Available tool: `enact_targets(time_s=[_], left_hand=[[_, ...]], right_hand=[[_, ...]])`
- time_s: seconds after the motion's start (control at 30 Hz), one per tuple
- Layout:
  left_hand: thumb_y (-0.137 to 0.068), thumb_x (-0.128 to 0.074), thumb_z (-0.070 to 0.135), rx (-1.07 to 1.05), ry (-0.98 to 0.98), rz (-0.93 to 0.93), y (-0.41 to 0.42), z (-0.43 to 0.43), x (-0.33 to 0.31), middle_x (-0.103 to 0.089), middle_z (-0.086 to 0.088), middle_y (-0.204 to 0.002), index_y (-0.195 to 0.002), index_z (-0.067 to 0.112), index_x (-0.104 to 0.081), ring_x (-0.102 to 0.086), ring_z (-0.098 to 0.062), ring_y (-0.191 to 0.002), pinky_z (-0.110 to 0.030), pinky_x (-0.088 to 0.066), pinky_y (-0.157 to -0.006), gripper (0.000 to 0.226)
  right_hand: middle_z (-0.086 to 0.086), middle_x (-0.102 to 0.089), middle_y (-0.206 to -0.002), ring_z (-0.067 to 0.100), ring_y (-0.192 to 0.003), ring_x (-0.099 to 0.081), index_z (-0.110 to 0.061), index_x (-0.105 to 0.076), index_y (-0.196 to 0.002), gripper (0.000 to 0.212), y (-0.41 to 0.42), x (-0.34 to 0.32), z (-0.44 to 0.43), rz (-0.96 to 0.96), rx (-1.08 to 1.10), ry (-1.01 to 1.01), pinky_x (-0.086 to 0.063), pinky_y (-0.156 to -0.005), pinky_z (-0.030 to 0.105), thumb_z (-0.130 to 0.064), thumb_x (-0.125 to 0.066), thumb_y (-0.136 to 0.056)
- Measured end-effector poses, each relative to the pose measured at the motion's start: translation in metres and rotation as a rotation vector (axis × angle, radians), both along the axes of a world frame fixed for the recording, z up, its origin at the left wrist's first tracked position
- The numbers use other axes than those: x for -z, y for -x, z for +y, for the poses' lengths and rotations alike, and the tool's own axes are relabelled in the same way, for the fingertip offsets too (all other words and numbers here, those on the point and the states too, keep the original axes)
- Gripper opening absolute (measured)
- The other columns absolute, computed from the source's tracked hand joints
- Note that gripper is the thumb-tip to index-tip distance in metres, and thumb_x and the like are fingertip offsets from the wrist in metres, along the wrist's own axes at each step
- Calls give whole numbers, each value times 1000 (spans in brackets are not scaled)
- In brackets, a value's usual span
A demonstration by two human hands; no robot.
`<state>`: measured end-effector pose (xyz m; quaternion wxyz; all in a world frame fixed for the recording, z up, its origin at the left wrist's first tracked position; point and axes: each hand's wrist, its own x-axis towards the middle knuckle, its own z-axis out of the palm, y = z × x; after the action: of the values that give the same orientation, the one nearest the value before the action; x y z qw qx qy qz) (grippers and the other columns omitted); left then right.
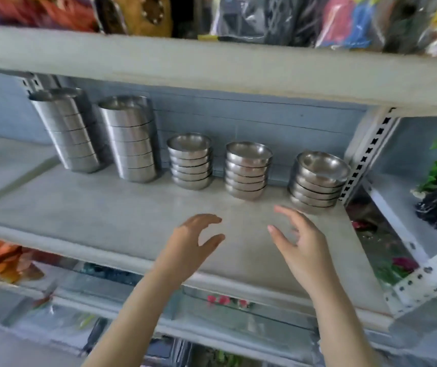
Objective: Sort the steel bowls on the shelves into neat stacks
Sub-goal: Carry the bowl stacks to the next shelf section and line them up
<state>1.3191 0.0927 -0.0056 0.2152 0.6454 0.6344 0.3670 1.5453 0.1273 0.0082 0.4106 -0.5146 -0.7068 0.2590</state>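
Five nested bowl stacks [246,170] on shelf [106,207]

Bright, even daylight; soft shadows; mild glare on steel bowls [248,170]; edges blurred, wide-angle bending shelf [132,213].

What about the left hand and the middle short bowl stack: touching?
Apart. Head view shows bare shelf between the left hand and the middle short bowl stack.
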Motion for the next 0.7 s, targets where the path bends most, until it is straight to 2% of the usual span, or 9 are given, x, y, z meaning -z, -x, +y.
enact_targets(time_s=[0.03, 0.07, 0.17, 0.27, 0.37, 0.53, 0.63, 0.7], left_hand=[[-88, -68, 30, -30, -2, 35, 24, -21, 0, -59, 16, -123, -121, 28, -62, -54, 1, -105, -7, -41, -90, 34], [-89, -67, 29, -67, 8, 73, 50, -44, -1, -57, 17, -123, -122, 28, -61, -53, 2, -106, -2, -37, -87, 34], [-90, -65, 27, -183, 50, 167, 121, -109, -3, -53, 14, -125, -128, 24, -58, -52, -4, -111, 0, -29, -84, 38], [-91, -64, 29, -353, 57, 210, 191, -180, -8, -56, 10, -126, -131, 25, -56, -53, -6, -109, -2, -30, -84, 42], [-89, -67, 26, -579, 25, 165, 248, -244, -11, -56, 12, -116, -128, 28, -58, -58, -10, -99, -13, -34, -80, 40], [-88, -67, 28, -871, -5, 94, 319, -325, -4, -57, 10, -120, -127, 31, -59, -55, -8, -89, -23, -39, -84, 40], [-88, -67, 26, -981, -63, 6, 353, -350, 2, -56, 11, -115, -121, 40, -57, -56, -11, -105, -32, -45, -96, 38], [-88, -67, 23, -1031, -87, -31, 378, -356, 10, -58, 11, -114, -114, 51, -52, -57, -13, -110, -34, -46, -98, 40]], right_hand=[[-17, -59, -125, -1, -116, -52, -21, -63, -130, 39, 20, -4, -8, -53, -37, -47, -36, -102, 12, -21, -70, -91], [-13, -61, -126, 5, -119, -54, -20, -64, -128, 39, 41, -6, -16, -101, -71, -88, -37, -104, 15, -21, -71, -90], [2, -63, -132, 23, -128, -54, -14, -64, -130, 45, 104, -8, -41, -202, -146, -179, -39, -112, 37, -21, -74, -87], [9, -59, -138, 31, -133, -50, -9, -62, -133, 51, 180, -3, -69, -211, -258, -231, -37, -114, 48, -21, -77, -85], [8, -54, -145, 30, -139, -43, -11, -58, -137, 55, 255, -1, -101, -198, -395, -227, -34, -116, 50, -23, -76, -86], [10, -53, -145, 23, -138, -41, -7, -54, -140, 57, 367, -6, -139, -134, -595, -269, -30, -119, 46, -22, -73, -88], [7, -50, -147, 24, -140, -41, -11, -50, -143, 58, 423, -2, -144, -88, -669, -252, -32, -118, 48, -22, -71, -90], [5, -50, -148, 24, -141, -42, -14, -48, -144, 57, 459, 1, -140, -57, -697, -235, -34, -117, 43, -23, -69, -91]])
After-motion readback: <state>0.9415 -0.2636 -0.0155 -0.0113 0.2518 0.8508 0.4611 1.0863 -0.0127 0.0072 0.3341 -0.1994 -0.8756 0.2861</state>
